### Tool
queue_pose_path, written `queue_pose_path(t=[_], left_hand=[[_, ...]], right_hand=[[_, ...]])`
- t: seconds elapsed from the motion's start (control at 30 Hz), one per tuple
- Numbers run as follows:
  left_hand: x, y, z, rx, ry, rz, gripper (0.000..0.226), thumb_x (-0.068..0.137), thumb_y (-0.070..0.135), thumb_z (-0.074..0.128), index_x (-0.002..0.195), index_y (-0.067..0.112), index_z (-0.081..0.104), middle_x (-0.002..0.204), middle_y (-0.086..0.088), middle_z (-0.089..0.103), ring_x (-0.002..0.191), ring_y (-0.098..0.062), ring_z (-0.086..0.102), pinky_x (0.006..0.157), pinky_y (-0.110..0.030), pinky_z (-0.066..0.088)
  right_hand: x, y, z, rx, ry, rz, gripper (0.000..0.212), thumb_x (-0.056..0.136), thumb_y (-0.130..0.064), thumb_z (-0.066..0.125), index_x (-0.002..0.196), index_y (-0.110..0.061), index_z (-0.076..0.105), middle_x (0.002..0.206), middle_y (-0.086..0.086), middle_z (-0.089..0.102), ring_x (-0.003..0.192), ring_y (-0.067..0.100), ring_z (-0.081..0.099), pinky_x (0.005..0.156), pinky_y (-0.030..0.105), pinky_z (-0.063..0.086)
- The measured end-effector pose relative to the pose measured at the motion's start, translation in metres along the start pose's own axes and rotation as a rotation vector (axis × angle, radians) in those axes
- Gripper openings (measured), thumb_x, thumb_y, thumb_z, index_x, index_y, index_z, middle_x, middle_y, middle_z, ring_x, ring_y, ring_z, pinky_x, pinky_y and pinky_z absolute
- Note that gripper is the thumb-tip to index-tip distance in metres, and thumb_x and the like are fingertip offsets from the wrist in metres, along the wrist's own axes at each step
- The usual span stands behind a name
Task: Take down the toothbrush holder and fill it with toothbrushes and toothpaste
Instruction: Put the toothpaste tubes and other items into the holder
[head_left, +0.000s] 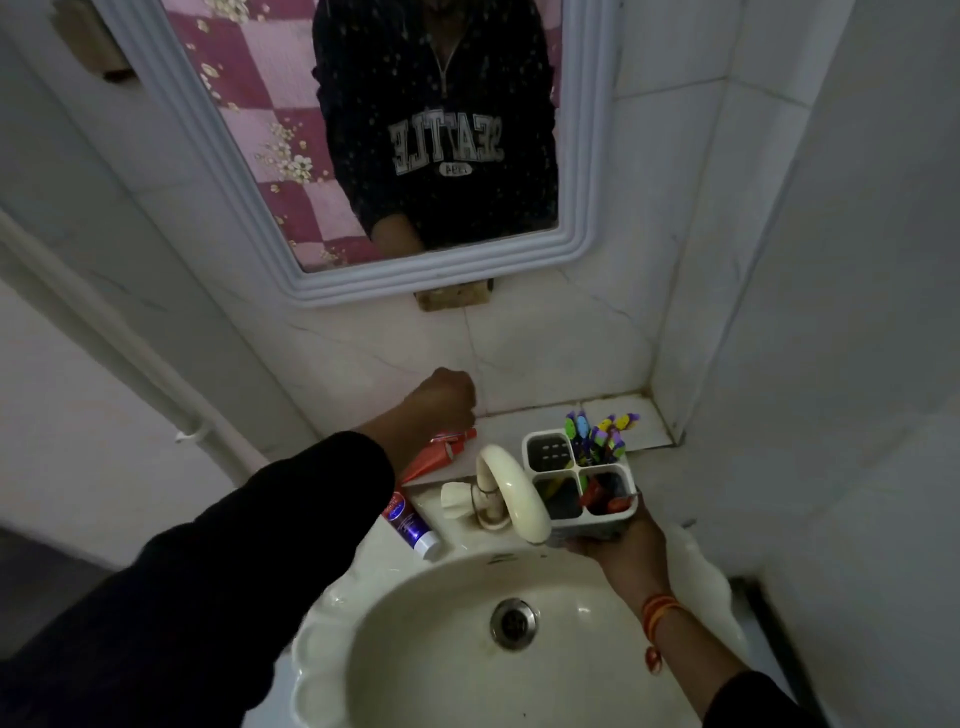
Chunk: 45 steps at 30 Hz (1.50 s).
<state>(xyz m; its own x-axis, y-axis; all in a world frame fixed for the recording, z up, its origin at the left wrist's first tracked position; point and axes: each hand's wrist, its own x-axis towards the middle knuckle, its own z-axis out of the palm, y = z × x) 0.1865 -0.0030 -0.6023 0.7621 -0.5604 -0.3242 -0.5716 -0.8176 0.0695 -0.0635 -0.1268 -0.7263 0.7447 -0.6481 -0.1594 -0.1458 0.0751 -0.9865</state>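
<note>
My right hand (613, 540) grips the white toothbrush holder (550, 452) from below, over the basin's right rim. Several colourful toothbrushes (600, 436) stand in its back right compartment, and a red item lies in the front right one. The back left compartment shows only a slotted bottom. My left hand (441, 400) is a closed fist above the ledge, right over a red toothpaste tube (441, 452) lying there. Whether the fingers touch the tube is hidden. A blue and white tube (413, 525) lies on the basin's back left rim.
A cream tap (511, 488) stands between my hands, partly in front of the holder. The white basin (363, 623) with its metal drain (513, 622) fills the lower middle. A framed mirror (587, 156) hangs above. A tiled wall closes the right side.
</note>
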Motion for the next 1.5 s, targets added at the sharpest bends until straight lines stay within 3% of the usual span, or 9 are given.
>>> queue_pose_path(t=[0.1, 0.33, 0.43, 0.67, 0.93, 1.13, 1.23, 1.37, 1.5], left_hand=[[0.002, -0.026, 0.034, 0.136, -0.046, -0.041, 0.059, 0.081, 0.05, 0.066, 0.115, 0.002, 0.065, 0.116, -0.019, 0.065, 0.106, -0.037, 0.066, 0.092, -0.038, 0.055], [0.018, -0.029, 0.063, 0.092, 0.039, 0.066, 0.038, 0.091, 0.019, 0.062, 0.127, 0.009, 0.063, 0.13, -0.016, 0.06, 0.121, -0.035, 0.059, 0.1, -0.044, 0.051], [0.028, -0.024, 0.065, 0.119, 0.03, 0.067, 0.033, 0.098, 0.023, 0.054, 0.124, 0.006, 0.063, 0.129, -0.02, 0.06, 0.12, -0.038, 0.06, 0.097, -0.044, 0.052], [0.038, -0.01, 0.066, 0.134, 0.094, 0.135, 0.031, 0.1, 0.018, 0.05, 0.125, 0.008, 0.066, 0.13, -0.015, 0.061, 0.12, -0.034, 0.06, 0.095, -0.039, 0.049], [0.016, 0.025, 0.029, -0.004, 0.268, 0.604, 0.043, 0.101, 0.04, 0.05, 0.139, 0.019, 0.057, 0.124, -0.006, 0.054, 0.083, -0.024, 0.067, 0.073, -0.035, 0.057], [-0.025, 0.082, -0.058, 0.115, -0.147, 0.511, 0.039, 0.087, 0.037, 0.075, 0.122, 0.022, 0.069, 0.109, 0.004, 0.074, 0.073, -0.005, 0.07, 0.072, -0.025, 0.056], [-0.047, 0.111, -0.081, 0.313, -0.329, 0.486, 0.026, 0.088, 0.023, 0.072, 0.114, 0.018, 0.074, 0.101, 0.001, 0.074, 0.091, -0.013, 0.068, 0.078, -0.027, 0.049], [-0.054, 0.143, -0.059, 0.595, -0.474, 0.447, 0.013, 0.08, 0.024, 0.074, 0.073, 0.018, 0.064, 0.08, -0.004, 0.068, 0.09, -0.023, 0.07, 0.087, -0.039, 0.058], [-0.058, 0.155, -0.034, 0.57, -0.404, 0.402, 0.031, 0.079, 0.035, 0.079, 0.096, 0.011, 0.07, 0.082, -0.001, 0.07, 0.084, -0.02, 0.071, 0.078, -0.034, 0.057]], right_hand=[[0.004, 0.006, 0.003, 0.183, -0.01, 0.049, 0.078, 0.06, 0.023, 0.083, 0.106, -0.037, 0.064, 0.112, 0.003, 0.07, 0.101, 0.024, 0.066, 0.058, 0.026, 0.062], [0.011, 0.008, 0.005, 0.544, 0.001, 0.267, 0.027, 0.091, -0.003, 0.065, 0.107, -0.024, 0.07, 0.121, 0.02, 0.067, 0.108, 0.047, 0.062, 0.056, 0.044, 0.061], [0.011, 0.003, 0.005, 0.648, 0.014, 0.35, 0.025, 0.1, -0.01, 0.05, 0.105, -0.021, 0.072, 0.118, 0.02, 0.068, 0.105, 0.048, 0.063, 0.057, 0.049, 0.061], [0.004, -0.009, 0.005, 0.541, 0.042, 0.326, 0.024, 0.084, -0.012, 0.068, 0.105, -0.022, 0.071, 0.114, 0.018, 0.071, 0.1, 0.043, 0.068, 0.063, 0.051, 0.06], [0.005, -0.011, 0.002, 0.598, 0.026, 0.356, 0.029, 0.102, 0.0, 0.048, 0.107, -0.018, 0.07, 0.09, 0.001, 0.079, 0.08, 0.025, 0.076, 0.051, 0.039, 0.061], [0.005, -0.007, 0.0, 0.488, 0.0, 0.313, 0.032, 0.1, 0.007, 0.049, 0.114, -0.016, 0.067, 0.096, 0.001, 0.077, 0.076, 0.014, 0.077, 0.05, 0.033, 0.061], [0.004, -0.002, 0.0, 0.324, 0.003, 0.237, 0.031, 0.091, 0.007, 0.066, 0.112, -0.017, 0.066, 0.095, 0.003, 0.076, 0.083, 0.02, 0.074, 0.062, 0.036, 0.063], [0.003, 0.003, 0.002, 0.128, -0.019, 0.147, 0.083, 0.05, 0.011, 0.092, 0.123, -0.013, 0.062, 0.114, 0.0, 0.072, 0.108, 0.018, 0.068, 0.081, 0.036, 0.063], [0.007, 0.003, 0.005, 0.202, -0.035, 0.187, 0.087, 0.047, 0.008, 0.094, 0.125, -0.012, 0.061, 0.113, 0.001, 0.072, 0.109, 0.019, 0.067, 0.082, 0.022, 0.06]])
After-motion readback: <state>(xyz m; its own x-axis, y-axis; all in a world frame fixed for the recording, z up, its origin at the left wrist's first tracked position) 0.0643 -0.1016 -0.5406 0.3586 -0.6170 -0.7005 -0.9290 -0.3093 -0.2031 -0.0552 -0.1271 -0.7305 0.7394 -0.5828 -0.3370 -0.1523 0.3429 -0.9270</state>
